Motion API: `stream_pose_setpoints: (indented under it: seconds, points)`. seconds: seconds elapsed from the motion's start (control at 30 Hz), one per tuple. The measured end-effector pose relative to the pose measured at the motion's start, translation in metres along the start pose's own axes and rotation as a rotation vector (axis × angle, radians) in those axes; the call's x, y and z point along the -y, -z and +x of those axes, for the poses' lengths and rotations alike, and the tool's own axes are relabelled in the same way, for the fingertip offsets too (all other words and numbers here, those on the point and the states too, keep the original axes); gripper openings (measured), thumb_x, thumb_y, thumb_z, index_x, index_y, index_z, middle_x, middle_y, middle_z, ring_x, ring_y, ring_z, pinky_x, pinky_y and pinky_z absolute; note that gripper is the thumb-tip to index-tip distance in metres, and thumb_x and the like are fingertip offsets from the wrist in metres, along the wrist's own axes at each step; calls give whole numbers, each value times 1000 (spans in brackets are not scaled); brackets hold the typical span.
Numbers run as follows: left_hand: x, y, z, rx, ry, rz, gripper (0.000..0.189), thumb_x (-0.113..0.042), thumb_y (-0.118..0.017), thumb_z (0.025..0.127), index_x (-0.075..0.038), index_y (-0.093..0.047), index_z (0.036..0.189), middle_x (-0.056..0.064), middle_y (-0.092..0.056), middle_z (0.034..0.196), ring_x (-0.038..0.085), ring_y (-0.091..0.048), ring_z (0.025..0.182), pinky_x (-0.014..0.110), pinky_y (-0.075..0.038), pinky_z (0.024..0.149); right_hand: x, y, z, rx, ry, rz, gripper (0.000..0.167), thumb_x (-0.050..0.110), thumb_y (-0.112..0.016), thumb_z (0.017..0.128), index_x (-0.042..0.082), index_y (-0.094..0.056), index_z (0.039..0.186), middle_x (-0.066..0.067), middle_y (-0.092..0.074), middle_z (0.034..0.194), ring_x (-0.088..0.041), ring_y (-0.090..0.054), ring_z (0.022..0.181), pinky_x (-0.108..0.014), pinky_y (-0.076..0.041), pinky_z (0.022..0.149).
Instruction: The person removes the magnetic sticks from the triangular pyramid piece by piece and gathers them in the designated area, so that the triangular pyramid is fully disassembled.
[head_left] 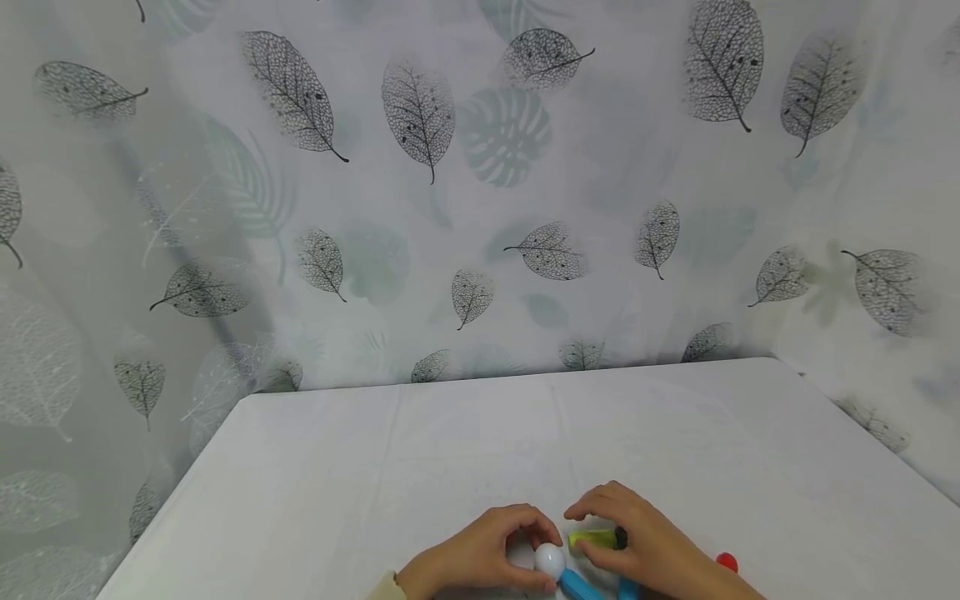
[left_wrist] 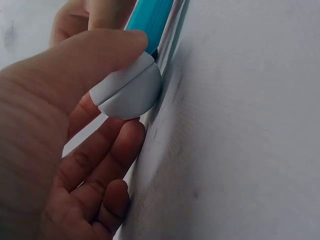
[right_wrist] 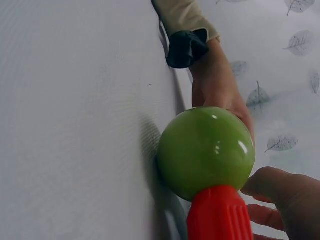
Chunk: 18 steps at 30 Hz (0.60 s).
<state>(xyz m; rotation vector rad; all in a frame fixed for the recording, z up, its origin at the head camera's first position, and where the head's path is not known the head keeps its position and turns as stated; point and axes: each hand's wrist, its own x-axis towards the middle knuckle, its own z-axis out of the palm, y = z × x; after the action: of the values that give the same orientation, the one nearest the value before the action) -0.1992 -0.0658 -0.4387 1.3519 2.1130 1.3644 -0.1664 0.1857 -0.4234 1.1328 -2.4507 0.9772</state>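
Observation:
My left hand [head_left: 501, 547] holds a white ball [head_left: 550, 560] between thumb and fingers, low over the white tabletop. A seam runs across the ball [left_wrist: 131, 89] in the left wrist view, where the thumb lies along it. A blue rod [head_left: 580, 585] meets the ball at its right side. My right hand [head_left: 637, 533] is just to the right, fingers bent and spread from the thumb. Its thumb overlaps a yellow-green rod [head_left: 589, 537] with a black end. In the right wrist view a green ball [right_wrist: 206, 152] joined to a red rod [right_wrist: 219, 215] stands before the hands.
A red ball [head_left: 727, 562] lies right of the right forearm. Another blue piece [head_left: 628, 590] shows at the bottom edge, below the right hand. Behind the white table [head_left: 450, 442] hangs a leaf-patterned curtain [head_left: 420, 233].

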Motion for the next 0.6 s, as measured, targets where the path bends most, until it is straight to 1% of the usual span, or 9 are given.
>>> stream_pose_setpoints:
  seconds: [0.07,0.13,0.2,0.27,0.3,0.37,0.5,0.6]
  points:
    - [0,0,0,-4,9,-6,30,-14,-77,85,-11,-63,110,5,-67,104,-6,-56,93,18,-50,80,1,0,1,-11,41,36,25,13,-73,88,19,-67,112,10,-62,108,-6,-53,100,-23,-51,82]
    - [1,0,0,-11,16,-9,29,-14,-77,84,-12,-64,110,4,-67,102,-6,-56,92,18,-50,79,1,0,2,-7,93,96,28,8,-72,88,17,-66,114,7,-62,108,-8,-53,99,-23,-51,80]
    - [1,0,0,-20,22,-9,28,-15,-78,84,-12,-65,109,4,-67,100,-6,-56,91,17,-50,77,1,-1,2,12,142,164,29,4,-71,88,15,-65,113,3,-63,106,-9,-54,96,-23,-51,77]
    - [0,0,0,-26,29,-14,28,-15,-78,83,-12,-65,108,3,-67,99,-6,-56,90,16,-49,75,1,-2,2,33,172,221,27,2,-70,88,14,-66,112,1,-64,102,-11,-56,91,-23,-51,73]
    - [0,0,0,-27,34,-18,27,-16,-78,83,-12,-66,107,3,-67,98,-6,-56,90,16,-49,75,2,-2,2,47,168,253,25,2,-69,89,14,-66,110,0,-65,100,-10,-56,87,-23,-52,70]
    - [-1,0,0,-28,46,-28,27,-16,-79,83,-12,-66,106,3,-68,97,-6,-56,89,16,-48,74,4,-2,2,97,132,328,18,4,-68,91,12,-68,106,1,-66,94,-4,-57,80,-22,-52,65]
    - [-3,1,0,-25,65,-64,26,-16,-79,82,-13,-67,105,4,-68,97,-5,-57,89,16,-48,75,9,-1,2,203,-1,453,6,10,-65,94,10,-70,98,2,-66,80,6,-52,69,-21,-51,56]
    - [-4,1,-1,-27,66,-74,26,-16,-79,83,-13,-67,106,6,-68,97,-4,-57,89,16,-48,75,12,-4,2,239,-62,461,5,14,-67,93,10,-71,94,7,-64,76,8,-50,66,-20,-51,55]
